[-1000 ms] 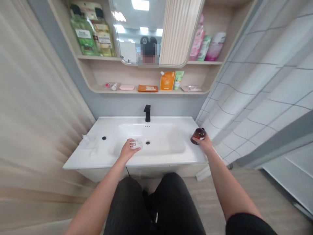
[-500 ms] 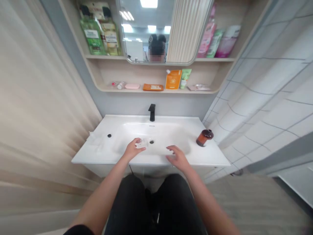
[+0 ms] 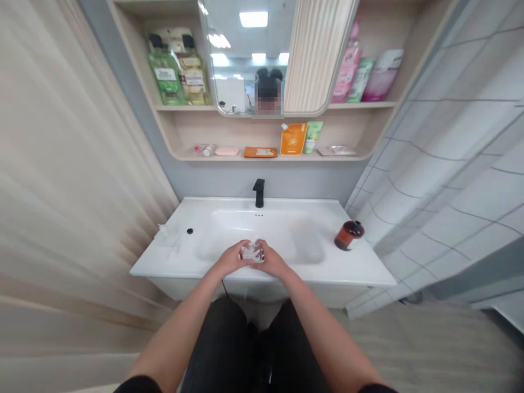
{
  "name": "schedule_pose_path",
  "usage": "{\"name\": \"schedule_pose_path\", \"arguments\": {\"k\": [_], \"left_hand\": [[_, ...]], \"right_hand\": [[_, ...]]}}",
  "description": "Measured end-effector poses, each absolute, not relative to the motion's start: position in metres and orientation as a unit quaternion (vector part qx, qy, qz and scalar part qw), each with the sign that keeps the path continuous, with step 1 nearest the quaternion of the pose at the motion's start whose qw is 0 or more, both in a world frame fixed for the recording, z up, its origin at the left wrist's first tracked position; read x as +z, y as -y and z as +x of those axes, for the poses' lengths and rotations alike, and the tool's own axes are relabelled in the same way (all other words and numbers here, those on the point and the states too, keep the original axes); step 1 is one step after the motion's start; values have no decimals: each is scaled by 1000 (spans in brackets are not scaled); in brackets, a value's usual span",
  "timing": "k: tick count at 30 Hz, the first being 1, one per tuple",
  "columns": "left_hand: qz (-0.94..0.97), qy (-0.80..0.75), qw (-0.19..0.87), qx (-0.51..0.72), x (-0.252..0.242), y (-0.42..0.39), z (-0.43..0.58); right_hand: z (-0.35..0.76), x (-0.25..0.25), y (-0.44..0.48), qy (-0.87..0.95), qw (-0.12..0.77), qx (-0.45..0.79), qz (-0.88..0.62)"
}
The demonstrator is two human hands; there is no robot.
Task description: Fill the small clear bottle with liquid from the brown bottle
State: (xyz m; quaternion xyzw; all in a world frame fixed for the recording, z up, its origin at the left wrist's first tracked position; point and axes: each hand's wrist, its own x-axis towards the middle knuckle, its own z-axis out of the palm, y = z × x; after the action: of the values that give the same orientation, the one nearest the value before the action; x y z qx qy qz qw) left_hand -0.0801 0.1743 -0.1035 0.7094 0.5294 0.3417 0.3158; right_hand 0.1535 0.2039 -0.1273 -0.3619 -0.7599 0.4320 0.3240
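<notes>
Between my two hands, over the front of the white sink basin [image 3: 229,229], is a small clear, see-through container [image 3: 252,252]. My left hand [image 3: 232,258] has its fingers curled round the container's left side. From the other side my right hand [image 3: 272,260] wraps it, fingertips close to those of the left. Its exact kind is hard to make out. Behind the hands stands a black faucet [image 3: 259,193]. The drain is hidden by my hands.
A brown bottle [image 3: 349,235] stands on the right counter; a crumpled clear plastic item [image 3: 167,236] and a small black round piece [image 3: 189,231] lie on the left. Above, a shelf [image 3: 229,159] holds an orange pouch [image 3: 293,140] and a green tube [image 3: 313,136]. A mirror [image 3: 245,49] hangs higher.
My right hand has moved left and closed on the clear container, which only my left hand held before. The container has come slightly closer to the basin's front edge.
</notes>
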Motion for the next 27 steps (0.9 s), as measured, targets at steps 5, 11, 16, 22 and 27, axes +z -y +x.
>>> {"name": "schedule_pose_path", "arguments": {"k": [5,11,16,22,27], "left_hand": [[636,-580,214,461,-89,-151,-94],[531,-731,-93,419,-80,-96,-210],[517,-817,-115,228,-79,-73,-270],[476,-855,-99,181,-91,-83,-273],[467,-865,-43,177,-97,-90,-278]], "right_hand": [[157,-127,-209,742,326,450,-375],[158,-131,-213,727,323,484,-364],[159,-133,-212,729,332,479,-360],[160,-126,-207,725,338,472,-370],[162,-123,-206,729,333,465,-376]]}}
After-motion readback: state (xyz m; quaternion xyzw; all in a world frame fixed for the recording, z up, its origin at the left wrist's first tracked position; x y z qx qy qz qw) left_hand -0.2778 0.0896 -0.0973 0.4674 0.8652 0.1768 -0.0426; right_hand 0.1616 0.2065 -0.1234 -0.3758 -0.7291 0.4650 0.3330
